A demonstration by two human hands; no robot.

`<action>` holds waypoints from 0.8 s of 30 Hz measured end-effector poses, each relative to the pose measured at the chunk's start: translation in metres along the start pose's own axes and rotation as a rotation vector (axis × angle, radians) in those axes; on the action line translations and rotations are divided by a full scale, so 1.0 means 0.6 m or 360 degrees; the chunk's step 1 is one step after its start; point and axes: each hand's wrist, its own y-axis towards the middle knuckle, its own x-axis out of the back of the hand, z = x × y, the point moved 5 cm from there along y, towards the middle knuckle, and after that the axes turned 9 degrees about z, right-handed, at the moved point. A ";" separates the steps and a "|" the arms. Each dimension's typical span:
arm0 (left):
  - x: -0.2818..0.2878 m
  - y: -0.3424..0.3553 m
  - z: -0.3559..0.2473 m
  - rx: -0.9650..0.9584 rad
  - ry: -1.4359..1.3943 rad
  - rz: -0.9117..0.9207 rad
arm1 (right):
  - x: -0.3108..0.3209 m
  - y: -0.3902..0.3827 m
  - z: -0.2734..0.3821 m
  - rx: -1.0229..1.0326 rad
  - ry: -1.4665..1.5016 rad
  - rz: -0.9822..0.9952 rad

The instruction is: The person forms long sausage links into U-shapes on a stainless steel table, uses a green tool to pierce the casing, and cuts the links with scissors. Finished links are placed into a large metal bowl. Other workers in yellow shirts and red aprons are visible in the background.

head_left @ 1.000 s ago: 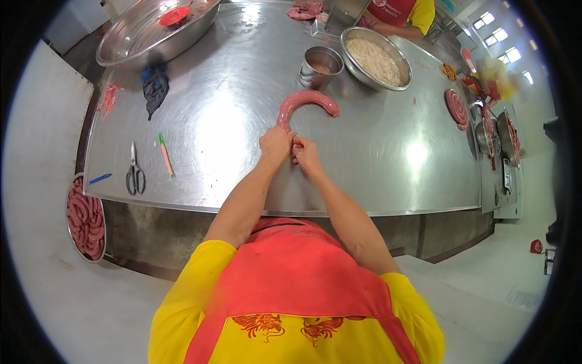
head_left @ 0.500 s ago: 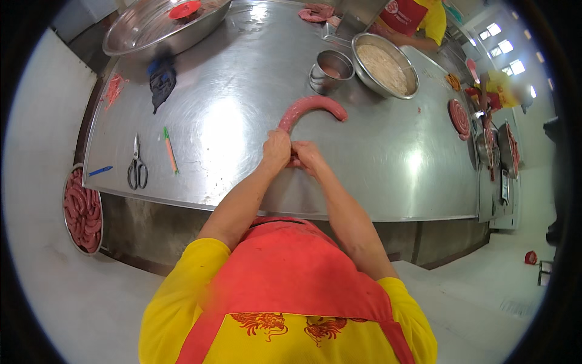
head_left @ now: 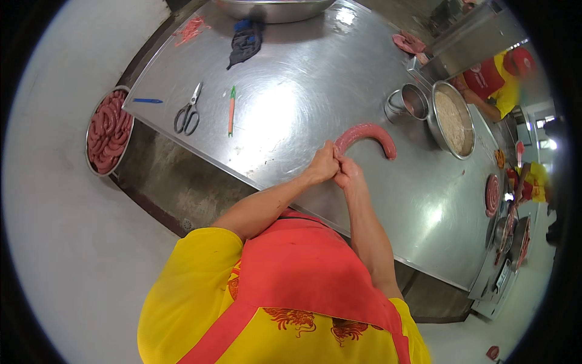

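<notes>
A pink sausage [head_left: 367, 130] curls on the table [head_left: 315, 103].
I see it around one o'clock from the left hand [head_left: 324, 164] and right hand [head_left: 350, 174], now closer together, both pinching its near end, so they work on one spot.

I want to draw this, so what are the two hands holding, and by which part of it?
The left hand and right hand together hold the curved pink sausage at its near end; the exact grip is hidden.
</notes>
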 end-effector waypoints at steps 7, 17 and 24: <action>0.057 -0.037 0.029 0.0524 -0.0633 0.0438 | -0.005 -0.055 0.026 0.0588 -0.1291 -0.0327; 0.463 0.024 0.180 0.0466 0.1424 -0.0195 | 0.008 -0.184 0.122 0.0525 -0.3337 -0.0865; 0.105 -0.066 -0.007 -0.0286 0.0992 0.0822 | 0.055 -0.166 0.089 0.0244 -0.1330 -0.0284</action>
